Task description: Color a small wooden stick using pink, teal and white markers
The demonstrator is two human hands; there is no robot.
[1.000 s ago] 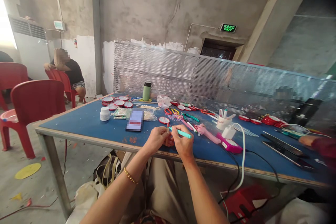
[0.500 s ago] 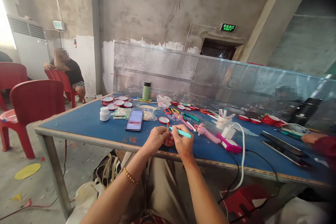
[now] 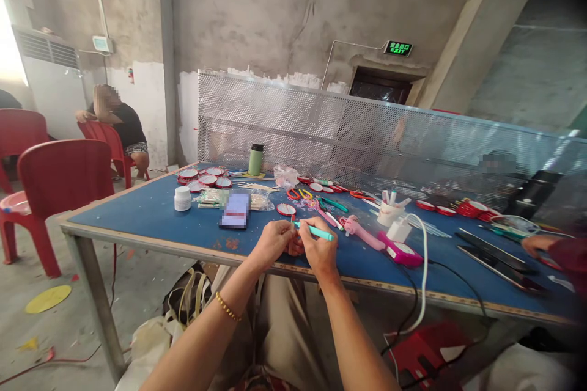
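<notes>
My right hand (image 3: 321, 252) is closed round a turquoise marker (image 3: 322, 233), held like a pen with its tip pointing left. Close beside it, my left hand (image 3: 275, 241) is closed, fingertips pinched on something small. A bit of red (image 3: 293, 219) shows at those fingertips, but its kind is too small to make out. The marker's tip meets or nearly meets the left fingertips. Just beyond the hands lies a round red-rimmed white disc (image 3: 286, 209). Left of it is a phone (image 3: 235, 210), and behind are pliers (image 3: 305, 194) with a tangle of coloured cords.
On the blue table (image 3: 137, 211) stand a white jar (image 3: 182, 199), a green bottle (image 3: 256, 160) and a cup of markers (image 3: 388, 212). Several red-rimmed discs (image 3: 208, 180) lie at the back. A white cable (image 3: 426, 269) hangs over the front edge. A co-worker's hand (image 3: 540, 244) is at right.
My right hand and the marker have shifted very slightly left; my left hand stays in place. The co-worker's hand at the right has moved a little left.
</notes>
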